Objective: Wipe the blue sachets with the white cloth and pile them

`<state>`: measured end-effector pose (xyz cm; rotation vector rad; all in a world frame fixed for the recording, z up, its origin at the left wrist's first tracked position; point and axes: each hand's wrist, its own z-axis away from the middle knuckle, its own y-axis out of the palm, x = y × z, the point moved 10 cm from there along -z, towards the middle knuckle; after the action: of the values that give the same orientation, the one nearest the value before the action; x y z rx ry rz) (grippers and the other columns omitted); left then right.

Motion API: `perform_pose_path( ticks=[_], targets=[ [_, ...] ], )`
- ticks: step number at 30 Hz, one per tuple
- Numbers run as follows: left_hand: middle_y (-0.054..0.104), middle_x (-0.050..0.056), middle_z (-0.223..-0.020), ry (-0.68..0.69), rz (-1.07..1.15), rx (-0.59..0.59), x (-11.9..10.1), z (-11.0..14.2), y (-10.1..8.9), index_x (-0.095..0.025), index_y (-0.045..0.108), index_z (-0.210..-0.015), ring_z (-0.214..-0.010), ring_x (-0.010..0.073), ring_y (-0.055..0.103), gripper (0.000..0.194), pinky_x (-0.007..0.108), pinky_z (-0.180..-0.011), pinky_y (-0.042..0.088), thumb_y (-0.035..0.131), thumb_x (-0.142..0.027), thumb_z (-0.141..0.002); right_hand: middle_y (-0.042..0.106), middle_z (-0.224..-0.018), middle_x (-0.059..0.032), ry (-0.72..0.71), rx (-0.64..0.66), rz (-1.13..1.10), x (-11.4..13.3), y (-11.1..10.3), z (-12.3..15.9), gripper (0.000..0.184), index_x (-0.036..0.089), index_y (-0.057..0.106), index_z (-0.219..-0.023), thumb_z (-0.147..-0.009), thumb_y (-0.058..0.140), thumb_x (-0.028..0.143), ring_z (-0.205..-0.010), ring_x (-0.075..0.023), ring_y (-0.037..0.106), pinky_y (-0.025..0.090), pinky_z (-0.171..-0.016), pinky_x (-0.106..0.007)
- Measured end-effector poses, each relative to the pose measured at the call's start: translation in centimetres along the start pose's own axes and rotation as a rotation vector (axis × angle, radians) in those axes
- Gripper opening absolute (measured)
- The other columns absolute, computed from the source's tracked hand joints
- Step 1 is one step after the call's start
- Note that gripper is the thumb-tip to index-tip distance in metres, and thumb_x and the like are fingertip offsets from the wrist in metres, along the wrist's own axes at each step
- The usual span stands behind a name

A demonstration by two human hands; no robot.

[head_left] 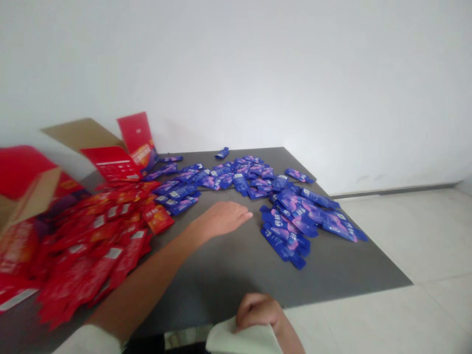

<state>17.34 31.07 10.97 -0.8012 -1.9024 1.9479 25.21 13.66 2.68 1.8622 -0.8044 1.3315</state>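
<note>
The left hand [221, 220] lies flat and empty, fingers pressed together, just short of the blue sachets [291, 216]. The right hand [256, 310] curls, its grip unclear, well below them. A careless sweep could push blue into the red sachets [92, 246] beside them — or off the grey table [236, 275].

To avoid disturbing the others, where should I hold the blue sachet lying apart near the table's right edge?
Pinch the blue sachet across its middle, from above on the near side. It lies flat and apart from the pile of blue sachets, so both long edges can be reached.
</note>
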Motion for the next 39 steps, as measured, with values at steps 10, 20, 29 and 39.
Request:
perform_pose_path(
  ticks=[10,20,29,39],
  targets=[
    [0.063,0.02,-0.128,-0.469,-0.147,-0.228,16.3,5.1,0.6,-0.013,0.063,-0.126,-0.124,0.0321,0.054,0.033,0.043,-0.106,0.042,0.055,-0.029,-0.099,0.077,-0.089,-0.0121,-0.005,0.17,0.141,-0.6,0.0,-0.5,0.029,0.029,0.085,-0.106,-0.093,0.071,0.05,-0.082,-0.0219,0.073,0.056,-0.074,-0.031],
    [0.064,0.017,-0.119,-0.641,-0.238,-0.189,22.9,8.9,0.8,-0.018,0.071,-0.111,-0.119,0.037,0.054,0.04,0.046,-0.1,0.046,0.079,-0.046,-0.084,0.078,-0.09,-0.0125,0.098,0.199,0.254,-1.5,0.0,-0.3,0.034,0.025,0.087,-0.099,-0.097,0.065,0.052,-0.084,-0.0239,0.075,0.06,-0.077,-0.034],
    [0.069,0.018,-0.112,-0.599,-0.192,-0.151,21.0,8.7,1.3,-0.014,0.076,-0.097,-0.111,0.035,0.065,0.022,0.043,-0.098,0.048,0.078,-0.034,-0.088,0.075,-0.089,-0.0114,0.056,0.209,0.254,-0.9,0.0,-0.2,0.032,0.027,0.086,-0.1,-0.095,0.066,0.052,-0.082,-0.0241,0.073,0.059,-0.076,-0.034],
    [0.067,0.019,-0.114,-0.581,-0.274,-0.164,16.2,10.0,1.4,-0.018,0.08,-0.096,-0.121,0.0384,0.054,0.025,0.049,-0.099,0.045,0.067,-0.039,-0.096,0.073,-0.086,-0.0111,0.054,0.239,0.274,-1.7,0.0,-0.2,0.036,0.029,0.086,-0.099,-0.097,0.062,0.056,-0.079,-0.0242,0.073,0.059,-0.074,-0.034]
  ],
)
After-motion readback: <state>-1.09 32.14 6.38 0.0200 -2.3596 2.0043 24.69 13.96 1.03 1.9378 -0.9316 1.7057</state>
